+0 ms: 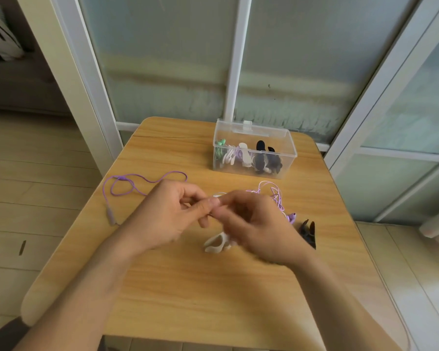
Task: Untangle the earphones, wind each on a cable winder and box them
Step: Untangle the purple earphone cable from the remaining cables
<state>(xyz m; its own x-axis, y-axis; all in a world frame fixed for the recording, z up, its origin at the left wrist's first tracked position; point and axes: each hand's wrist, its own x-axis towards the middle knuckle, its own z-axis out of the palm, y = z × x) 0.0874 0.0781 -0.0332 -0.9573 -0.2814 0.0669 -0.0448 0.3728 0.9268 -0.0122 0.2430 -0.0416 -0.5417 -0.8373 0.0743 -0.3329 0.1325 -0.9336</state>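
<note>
Earphones with a purple cable [147, 182] lie across the middle of the wooden table [188, 287]. One part of the cable makes a loop at the centre left of the frame and ends in a plug near the table's left edge; the other part is a loose bundle at the centre right, with a purple earbud [291, 217] beside it. I see my left hand [167, 216] and my right hand [254, 229] meeting in the centre of the frame, the fingers of both curled, and the fingertips pinch something thin between them. It seems to be the cable, but the right hand is blurred, so I cannot tell exactly. A white cable winder [217, 243] lies on the table just below the hands. A black cable winder [308, 234] lies to the right of it. In the upper centre right stands a clear plastic box [254, 149], open, holding green, white and dark wound earphones.
</note>
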